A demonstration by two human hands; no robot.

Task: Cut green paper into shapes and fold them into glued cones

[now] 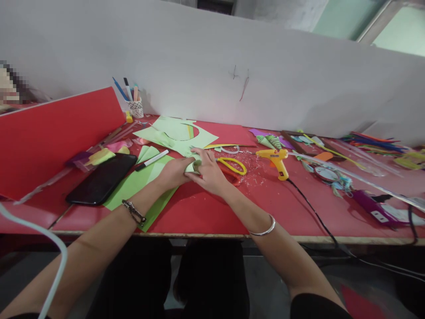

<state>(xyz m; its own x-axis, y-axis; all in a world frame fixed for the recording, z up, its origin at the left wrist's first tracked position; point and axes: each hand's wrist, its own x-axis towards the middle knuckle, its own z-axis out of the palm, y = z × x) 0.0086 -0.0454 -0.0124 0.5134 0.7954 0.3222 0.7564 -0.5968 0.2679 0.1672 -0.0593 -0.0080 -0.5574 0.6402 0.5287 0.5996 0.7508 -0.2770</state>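
Note:
A small curled piece of pale green paper (191,167) sits between my two hands above the middle of the red table. My left hand (174,173) is closed on its left side. From the right, the fingers of my right hand (210,170) and its thumb wrap round the same paper. Under and beside my left hand lie green paper sheets (154,215) and a black-and-white marker (152,160). Scissors with yellow handles (234,165) rest just beyond my right hand. Behind the hands lies a pale green sheet (179,144) with a round cut-out.
A black phone (101,180) lies on the left near a standing red board (59,137). A yellow glue gun (279,161) with a black cord stands at right. Farther right are a purple power strip (375,208) and colourful sticks (372,144). A pen cup (136,107) stands by the wall.

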